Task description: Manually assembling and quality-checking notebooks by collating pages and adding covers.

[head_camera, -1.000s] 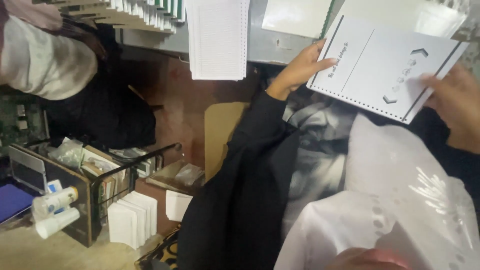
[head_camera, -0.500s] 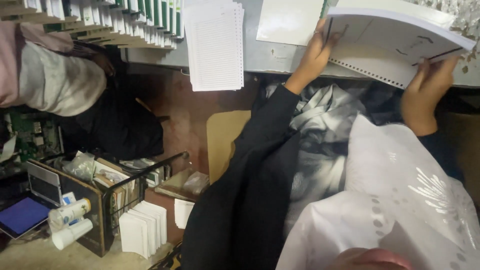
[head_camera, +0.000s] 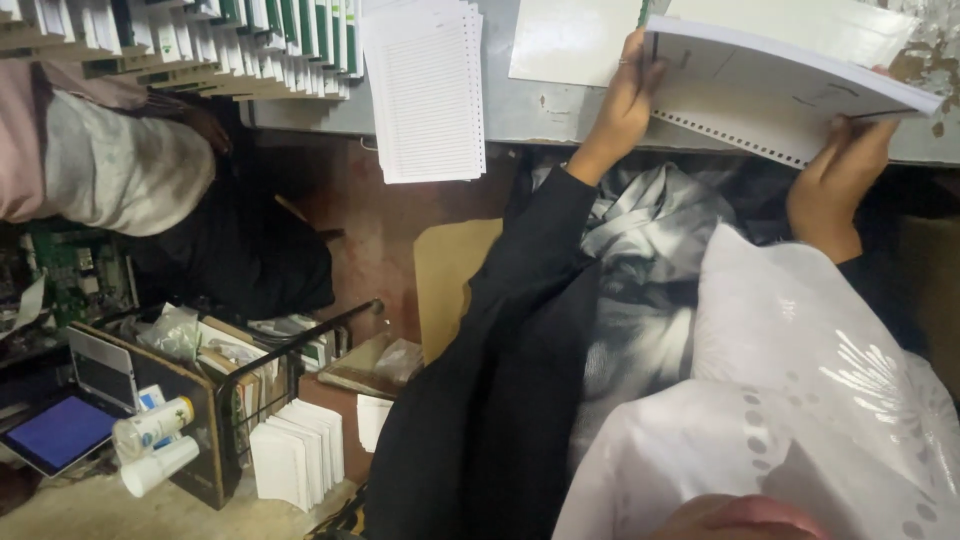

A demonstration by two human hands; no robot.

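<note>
While both hands grip it, the white punched-edge paper stack [head_camera: 780,95] lies tilted over the near edge of the grey metal worktop [head_camera: 560,120]. Left hand [head_camera: 625,100] fingers clench its left end; right hand [head_camera: 835,175] fingers grasp its lower right edge. A lined white sheet pile [head_camera: 425,90] overhangs the same edge, well apart.

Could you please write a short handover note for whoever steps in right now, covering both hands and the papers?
Left hand grips the left edge of the punched paper stack; right hand holds its lower right edge. The stack is tilted at the grey table edge. A lined sheet pile overhangs the table to the left; a blank sheet lies above. Done: stack gathered in both hands. Left: not set down flat.
</note>
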